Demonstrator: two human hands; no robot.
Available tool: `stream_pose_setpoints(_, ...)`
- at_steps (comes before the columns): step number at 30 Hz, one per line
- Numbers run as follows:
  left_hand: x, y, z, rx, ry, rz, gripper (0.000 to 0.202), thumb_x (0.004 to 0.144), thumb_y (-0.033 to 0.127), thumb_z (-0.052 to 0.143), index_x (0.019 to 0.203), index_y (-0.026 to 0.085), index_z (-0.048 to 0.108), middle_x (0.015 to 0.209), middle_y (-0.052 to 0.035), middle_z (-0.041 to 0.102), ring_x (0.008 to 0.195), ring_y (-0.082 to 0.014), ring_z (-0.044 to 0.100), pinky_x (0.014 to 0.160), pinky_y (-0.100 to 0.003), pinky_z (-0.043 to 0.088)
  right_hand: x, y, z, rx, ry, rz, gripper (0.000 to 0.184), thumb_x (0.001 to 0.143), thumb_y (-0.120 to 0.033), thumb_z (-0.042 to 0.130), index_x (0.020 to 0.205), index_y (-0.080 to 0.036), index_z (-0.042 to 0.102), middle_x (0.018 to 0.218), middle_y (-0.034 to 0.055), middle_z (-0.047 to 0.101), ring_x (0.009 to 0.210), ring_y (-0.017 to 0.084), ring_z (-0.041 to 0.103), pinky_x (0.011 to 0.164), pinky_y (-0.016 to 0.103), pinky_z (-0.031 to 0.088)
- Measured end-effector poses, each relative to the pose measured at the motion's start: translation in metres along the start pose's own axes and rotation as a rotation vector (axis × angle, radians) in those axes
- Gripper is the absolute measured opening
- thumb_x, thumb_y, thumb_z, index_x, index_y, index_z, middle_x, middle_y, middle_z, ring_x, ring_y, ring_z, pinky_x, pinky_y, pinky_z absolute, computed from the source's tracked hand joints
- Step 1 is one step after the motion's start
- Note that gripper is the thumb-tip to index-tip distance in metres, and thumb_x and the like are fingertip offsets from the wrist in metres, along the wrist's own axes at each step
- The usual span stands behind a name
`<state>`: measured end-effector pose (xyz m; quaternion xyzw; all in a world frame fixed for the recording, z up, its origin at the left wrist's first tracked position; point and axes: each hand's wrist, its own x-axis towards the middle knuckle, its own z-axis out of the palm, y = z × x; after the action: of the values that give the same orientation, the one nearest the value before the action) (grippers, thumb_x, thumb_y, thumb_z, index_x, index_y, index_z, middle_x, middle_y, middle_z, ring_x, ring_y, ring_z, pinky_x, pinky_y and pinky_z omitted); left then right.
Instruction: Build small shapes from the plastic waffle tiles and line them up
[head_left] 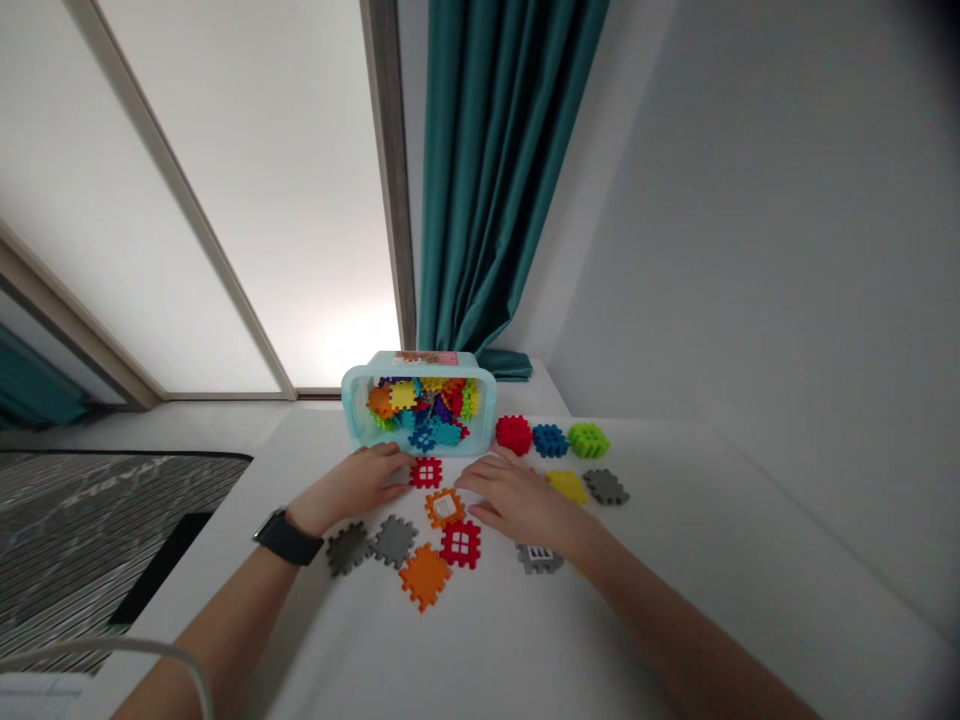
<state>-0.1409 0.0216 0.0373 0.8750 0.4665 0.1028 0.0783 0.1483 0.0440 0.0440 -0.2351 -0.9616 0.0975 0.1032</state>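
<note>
My left hand (363, 486) is low over the white table, fingers stretched out and apart. Its fingertips reach the left edge of a red window-shaped interlocking tile (426, 473); whether they touch it I cannot tell. My right hand (517, 496) lies flat with fingers extended, its tips to the right of that tile and of an orange tile with a pale centre (445, 508). Closer to me lie another red window tile (460, 544), a plain orange tile (425, 577) and two grey tiles (394, 540). A grey barred tile (539, 558) and an orange piece are partly hidden by my right hand.
A light blue tub (349, 420) lies tipped toward me, holding many coloured tiles. To its right stand red (514, 434), blue (550, 441) and green (588, 440) blocks. Yellow (567, 486) and grey (606, 487) tiles lie before them. A wall (787, 300) borders the right side.
</note>
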Motion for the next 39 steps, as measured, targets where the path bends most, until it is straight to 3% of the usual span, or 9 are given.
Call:
stream_pose_setpoints(8,0.004,0.0,0.008,0.08,-0.007,-0.002,0.022,0.089,0.023,0.068,0.112,0.024,0.067,0.107,-0.0077,0.068,0.096,-0.0228,0.066,0.084,-0.034,0.054,0.002,-0.009,0.014,0.009,-0.052,0.013,0.026,0.096,-0.022,0.058,0.12,-0.024,0.065,0.113,0.0092,0.069,0.107,0.026,0.062,0.098,0.041,0.045)
stream_pose_setpoints(18,0.004,0.003,0.004,0.082,-0.054,-0.049,0.018,0.09,0.027,0.069,0.107,0.022,0.069,0.104,-0.0075,0.068,0.094,-0.0228,0.066,0.082,-0.033,0.053,0.004,-0.011,0.016,-0.008,-0.073,0.043,0.021,0.097,-0.021,0.055,0.115,-0.021,0.067,0.111,0.01,0.069,0.108,0.026,0.063,0.097,0.041,0.048)
stream_pose_setpoints(22,0.004,0.01,0.002,0.113,-0.019,-0.058,0.023,0.088,0.029,0.07,0.11,0.022,0.067,0.106,-0.0075,0.065,0.089,-0.0217,0.065,0.081,-0.034,0.053,0.004,-0.011,0.017,-0.001,-0.086,0.052,0.019,0.098,-0.022,0.054,0.112,-0.02,0.067,0.113,0.0102,0.069,0.109,0.026,0.062,0.097,0.041,0.048)
stream_pose_setpoints(29,0.001,0.005,0.004,0.084,0.044,-0.037,0.031,0.086,0.026,0.073,0.115,0.024,0.065,0.107,-0.0091,0.064,0.09,-0.0238,0.064,0.079,-0.036,0.054,0.004,-0.012,0.018,0.027,-0.044,0.014,0.02,0.098,-0.017,0.053,0.112,-0.021,0.067,0.118,0.0095,0.068,0.111,0.026,0.061,0.101,0.043,0.047)
stream_pose_setpoints(39,0.004,0.007,-0.001,0.043,0.08,-0.005,0.023,0.092,0.026,0.065,0.115,0.024,0.065,0.112,-0.0078,0.064,0.102,-0.0254,0.064,0.088,-0.038,0.052,0.004,-0.01,0.017,-0.023,0.033,-0.01,0.023,0.091,-0.01,0.059,0.111,-0.02,0.063,0.119,0.0102,0.063,0.112,0.026,0.06,0.1,0.043,0.049)
